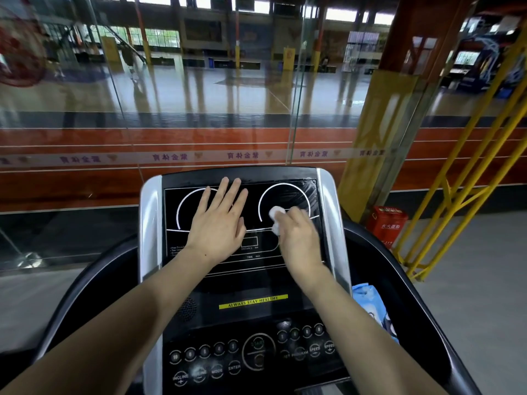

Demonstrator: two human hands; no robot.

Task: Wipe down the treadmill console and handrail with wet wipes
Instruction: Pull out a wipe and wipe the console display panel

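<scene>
The treadmill console (251, 283) fills the lower middle of the head view, a black display panel in a silver frame with a button pad below. My left hand (218, 220) lies flat and spread on the left half of the display, holding nothing. My right hand (298, 233) is closed on a crumpled white wet wipe (277, 219) and presses it against the right half of the display, under the right white arc. Wet streaks show at the panel's upper right corner. The black handrail (85, 283) curves out from both sides of the console.
A blue wet wipe pack (370, 303) rests on the right side of the console, partly behind my right forearm. A glass wall stands directly ahead. A red box (387, 223) and yellow railings (456, 195) are at the right.
</scene>
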